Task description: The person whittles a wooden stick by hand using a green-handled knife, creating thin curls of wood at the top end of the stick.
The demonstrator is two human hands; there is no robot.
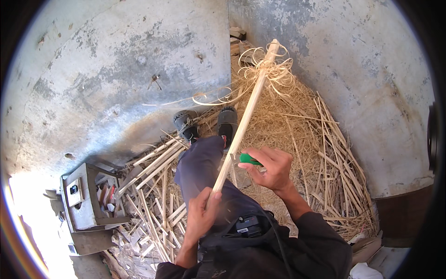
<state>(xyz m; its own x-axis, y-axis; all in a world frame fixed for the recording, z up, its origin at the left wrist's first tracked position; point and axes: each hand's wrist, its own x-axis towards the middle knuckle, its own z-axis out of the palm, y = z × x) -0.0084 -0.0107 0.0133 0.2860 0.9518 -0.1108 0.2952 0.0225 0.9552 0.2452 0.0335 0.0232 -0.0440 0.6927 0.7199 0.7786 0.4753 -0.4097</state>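
Observation:
A long pale wooden stick slants up and away from my lap toward the far wall corner. Its near end is gripped by my left hand, fingers wrapped around it. My right hand is closed on a green-handled knife, whose short blade lies against the stick a little beyond my left hand. Thin curled shavings cluster around the stick near its far end, and one long curl reaches out to the left. The stick passes over my leg.
Dry shavings heap over the floor ahead, with loose strips along the right and more strips at the left. A wooden box holding odds and ends stands at lower left. Worn walls meet at the far corner.

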